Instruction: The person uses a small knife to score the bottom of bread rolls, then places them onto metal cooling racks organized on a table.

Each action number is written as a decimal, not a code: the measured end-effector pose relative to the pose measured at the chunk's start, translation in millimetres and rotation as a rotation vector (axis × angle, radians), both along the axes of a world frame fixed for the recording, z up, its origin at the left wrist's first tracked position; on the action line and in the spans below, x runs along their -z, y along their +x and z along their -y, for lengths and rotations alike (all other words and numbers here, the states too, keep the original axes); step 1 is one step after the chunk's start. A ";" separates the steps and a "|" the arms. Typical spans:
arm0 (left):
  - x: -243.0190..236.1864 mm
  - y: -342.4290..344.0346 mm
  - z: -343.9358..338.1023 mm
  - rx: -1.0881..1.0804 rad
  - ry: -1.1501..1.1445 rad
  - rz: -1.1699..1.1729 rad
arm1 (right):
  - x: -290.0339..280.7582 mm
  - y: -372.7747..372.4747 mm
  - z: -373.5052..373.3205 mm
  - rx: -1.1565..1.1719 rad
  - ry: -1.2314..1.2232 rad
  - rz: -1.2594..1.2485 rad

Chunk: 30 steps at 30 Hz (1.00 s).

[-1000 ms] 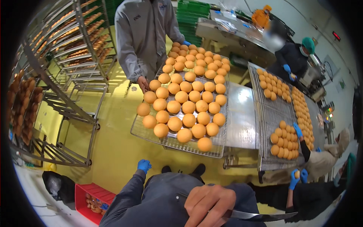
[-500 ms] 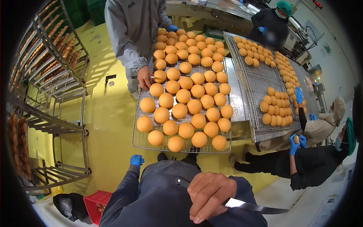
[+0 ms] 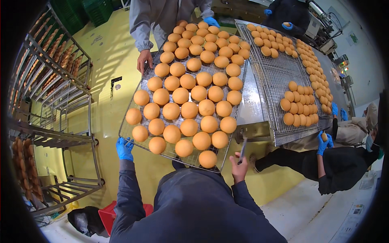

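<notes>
A wire cooling rack (image 3: 127, 121) covered with round golden-brown buns (image 3: 189, 109) lies in front of me, slightly turned. My left hand (image 3: 124, 149), in a blue glove, has its fingers on the rack's near left corner. Bare, my right hand (image 3: 239, 168) grips a knife (image 3: 242, 152) with its blade pointing away from me, just beside the rack's near right corner. Across from me a co-worker in grey (image 3: 139, 28) has one bare hand (image 3: 144, 61) at the rack's left edge and a blue-gloved hand (image 3: 211, 22) at its far end.
On the right, a metal table (image 3: 251, 93) carries more wire racks (image 3: 271, 81) with bun rows. Co-workers stand beyond it and at its right side. Tall trolleys (image 3: 87, 95) with loaded trays line the left. A red crate (image 3: 108, 216) and black bag (image 3: 86, 220) sit behind my left arm.
The rack has shifted left and nearer, turning slightly. My left hand has risen to its corner. My right hand has moved forward with the knife, whose blade now points away. The co-worker's bare hand moved farther back.
</notes>
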<state>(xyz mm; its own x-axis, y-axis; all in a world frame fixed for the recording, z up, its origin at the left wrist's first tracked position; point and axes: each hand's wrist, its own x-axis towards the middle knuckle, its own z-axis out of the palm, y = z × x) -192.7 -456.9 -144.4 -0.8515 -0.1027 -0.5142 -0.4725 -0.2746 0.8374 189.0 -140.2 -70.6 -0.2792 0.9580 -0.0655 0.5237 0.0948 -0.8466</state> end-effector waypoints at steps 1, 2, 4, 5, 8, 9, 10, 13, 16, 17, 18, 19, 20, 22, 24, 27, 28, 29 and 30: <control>11.9 -13.2 4.1 0.027 -0.023 0.009 | 9.3 4.1 0.5 -0.026 -0.143 -0.088; 26.3 -22.8 9.8 0.031 -0.005 0.021 | 15.1 4.5 -1.0 -0.055 -0.284 -0.180; 59.4 -26.6 20.0 0.030 0.038 0.037 | 26.5 -7.4 -5.7 -0.164 -0.266 -0.176; 56.0 -17.3 -3.8 0.049 0.017 -0.020 | 35.6 -11.9 -10.6 -0.169 -0.248 -0.142; 64.8 16.1 -28.9 0.058 0.032 -0.054 | 36.8 -31.3 -20.0 -0.163 -0.248 -0.063; 60.0 23.8 -34.4 0.005 -0.019 -0.030 | 37.6 -33.0 -21.2 -0.179 -0.219 0.003; 59.3 28.5 -38.1 -0.051 -0.072 -0.006 | 39.1 -31.9 -24.0 -0.197 -0.191 0.069; 58.1 17.3 -38.8 -0.113 -0.158 0.079 | 40.7 -35.1 -35.3 -0.273 -0.178 0.073; 72.8 4.4 -17.5 -0.110 -0.042 -0.005 | 43.5 -38.0 -41.1 -0.386 -0.223 0.089; 71.7 -1.5 -12.0 -0.043 0.035 0.006 | 42.5 -39.7 -41.5 -0.389 -0.254 0.081; 74.1 0.4 -9.3 -0.071 0.028 0.027 | 42.2 -40.5 -42.0 -0.394 -0.287 0.074; 66.1 4.7 -16.5 -0.095 0.029 0.049 | 45.7 -38.3 -43.3 -0.391 -0.246 0.059; 63.1 8.9 -19.8 -0.119 0.027 0.065 | 48.2 -35.6 -43.7 -0.391 -0.236 0.048; 59.9 30.2 -22.5 -0.060 0.103 0.118 | 50.7 -30.8 -43.4 -0.392 -0.214 0.027; 60.8 61.9 -33.7 -0.043 0.191 0.165 | 39.7 -32.5 -48.1 -0.342 -0.222 0.039; 45.8 106.2 -56.0 -0.008 0.150 0.212 | 44.2 -22.8 -59.9 -0.192 -0.049 -0.068; 45.6 112.8 -54.8 -0.043 0.140 0.211 | 40.6 -20.1 -65.5 -0.154 -0.031 -0.057; 42.0 118.6 -51.5 -0.078 0.126 0.208 | 28.0 -20.8 -69.6 -0.116 -0.016 -0.048; 40.0 121.0 -49.2 -0.111 0.113 0.206 | 19.5 -21.0 -75.0 -0.077 0.000 -0.039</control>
